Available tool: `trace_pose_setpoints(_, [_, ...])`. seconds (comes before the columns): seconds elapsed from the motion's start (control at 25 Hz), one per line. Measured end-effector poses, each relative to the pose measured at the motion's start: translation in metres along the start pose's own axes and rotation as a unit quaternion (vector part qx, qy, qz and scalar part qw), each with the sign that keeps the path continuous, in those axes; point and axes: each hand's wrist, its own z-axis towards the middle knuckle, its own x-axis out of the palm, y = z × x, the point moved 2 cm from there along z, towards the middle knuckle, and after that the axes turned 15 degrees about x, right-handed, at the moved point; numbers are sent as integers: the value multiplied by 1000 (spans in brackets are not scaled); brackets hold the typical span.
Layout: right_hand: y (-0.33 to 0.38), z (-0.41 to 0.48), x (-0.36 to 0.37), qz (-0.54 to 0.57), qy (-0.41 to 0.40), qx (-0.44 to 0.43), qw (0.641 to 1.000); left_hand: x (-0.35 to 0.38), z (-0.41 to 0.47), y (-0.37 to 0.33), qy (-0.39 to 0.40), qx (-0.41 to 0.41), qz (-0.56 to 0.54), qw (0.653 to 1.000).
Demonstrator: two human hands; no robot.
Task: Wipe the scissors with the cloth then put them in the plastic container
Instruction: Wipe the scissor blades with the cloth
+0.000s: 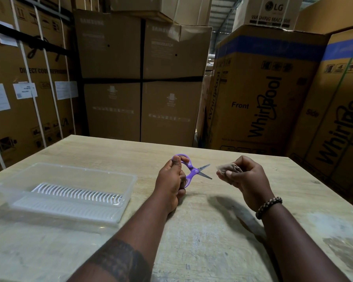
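Note:
Small purple-handled scissors (194,170) are held above the table by my left hand (171,180), whose thumb and fingers go through the handle loops. Their blades are spread open and point right. My right hand (245,176) grips a bunched brownish cloth (228,168) just right of the blade tips, a small gap apart from them. A clear plastic container (118,202) with a white ribbed insert lies on the table to the left of my left hand.
The light wooden table (202,231) is stained grey at the right front. Tall stacked cardboard appliance boxes (143,78) stand close behind it and along both sides. A beaded bracelet (268,207) is on my right wrist.

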Motion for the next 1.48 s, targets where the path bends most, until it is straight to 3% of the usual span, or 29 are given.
trace_pose_setpoints(0.24, [5,-8,8,193,126,34,972,1,0,0,2,5,2,1000])
trace_pose_setpoints(0.4, [8,-10,5,222,161,30,961,0,0,0,2,4,6,1000])
trace_pose_setpoints(0.76, [2,-3,11,106,114,11,988,0,1,1,4,7,10,1000])
trace_pose_setpoints(0.96, [-7,1,16,-13,7,-34,999,1,0,1,8,14,21,1000])
trace_pose_setpoints(1.16, [-12,-2,31,-235,-130,-182,946,4,-2,0,9,15,28,999])
trace_pose_setpoints(1.28, [-17,1,42,-320,-141,-245,904,4,-2,0,8,17,29,999])
trace_pose_setpoints(1.48, [-24,8,49,-368,-140,-262,881,5,0,2,6,14,31,999])
